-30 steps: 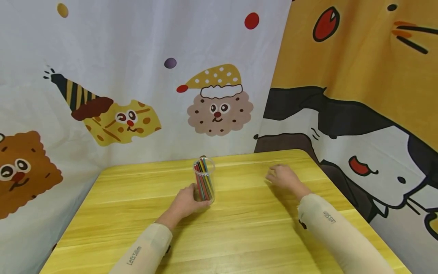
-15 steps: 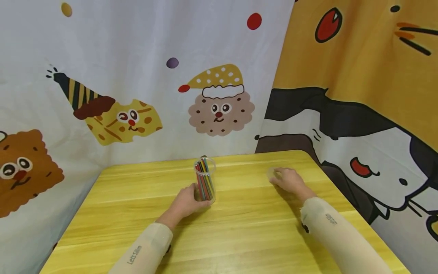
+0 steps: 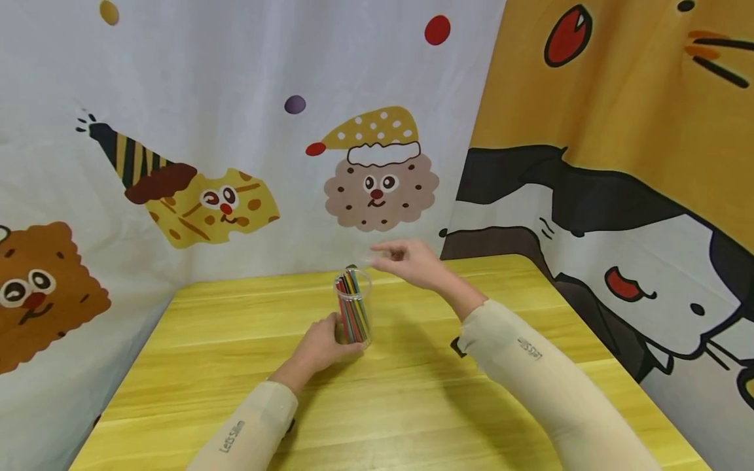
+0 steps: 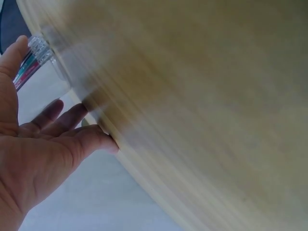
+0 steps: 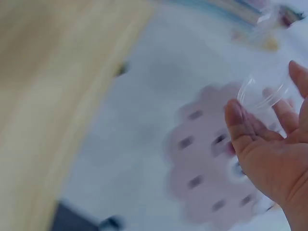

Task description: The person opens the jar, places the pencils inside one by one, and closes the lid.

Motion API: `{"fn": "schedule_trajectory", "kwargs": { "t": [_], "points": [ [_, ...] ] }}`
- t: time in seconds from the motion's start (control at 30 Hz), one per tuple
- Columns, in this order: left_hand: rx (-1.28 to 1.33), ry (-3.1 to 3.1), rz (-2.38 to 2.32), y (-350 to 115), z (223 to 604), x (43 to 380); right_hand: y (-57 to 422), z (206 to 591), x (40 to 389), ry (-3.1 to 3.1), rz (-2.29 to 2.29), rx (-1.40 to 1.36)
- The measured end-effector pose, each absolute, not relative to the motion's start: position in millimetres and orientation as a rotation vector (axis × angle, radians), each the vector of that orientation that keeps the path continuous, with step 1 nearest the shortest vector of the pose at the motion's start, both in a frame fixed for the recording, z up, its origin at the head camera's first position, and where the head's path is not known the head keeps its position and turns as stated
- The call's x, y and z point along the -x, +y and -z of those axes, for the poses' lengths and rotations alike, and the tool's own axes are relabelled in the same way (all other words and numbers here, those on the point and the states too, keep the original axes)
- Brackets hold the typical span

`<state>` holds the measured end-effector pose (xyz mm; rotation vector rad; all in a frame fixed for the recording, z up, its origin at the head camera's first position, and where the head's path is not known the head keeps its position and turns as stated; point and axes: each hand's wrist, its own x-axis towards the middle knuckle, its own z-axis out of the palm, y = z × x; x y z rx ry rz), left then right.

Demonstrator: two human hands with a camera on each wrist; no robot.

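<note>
A clear plastic tube (image 3: 366, 307) filled with colored pencils (image 3: 351, 320) stands upright on the wooden table, its top uncovered. My left hand (image 3: 318, 347) holds it near the base from the left, thumb across the front. In the left wrist view the clear tube (image 4: 42, 50) shows beside the thumb, with part of it cut off by the frame. My right hand (image 3: 409, 261) is raised just right of the tube's mouth. In the right wrist view, a round transparent lid (image 5: 262, 105) is pinched between that hand's thumb and fingers.
The yellow wood-grain table (image 3: 353, 412) reaches back to a white curtain (image 3: 235, 78) printed with cartoon food. An orange and black cartoon curtain (image 3: 542, 118) hangs along the right side.
My right hand has picked up the clear lid from the table's right side and moved left and upward to near the tube's top. The left hand stays on the tube.
</note>
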<state>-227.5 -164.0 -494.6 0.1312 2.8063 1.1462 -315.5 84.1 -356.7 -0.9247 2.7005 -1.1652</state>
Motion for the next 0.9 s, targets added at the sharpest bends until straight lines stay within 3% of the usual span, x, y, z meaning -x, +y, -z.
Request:
{"fn": "schedule_trajectory", "kwargs": {
  "t": [0.2,0.9],
  "points": [
    [-0.139,2.783,-1.155,-165,498,228,47,333,299,2.643,0.857,1.264],
    [-0.129,2.796,-1.126,-166,497,229,53,370,280,2.727,0.937,1.292]
  ]
}}
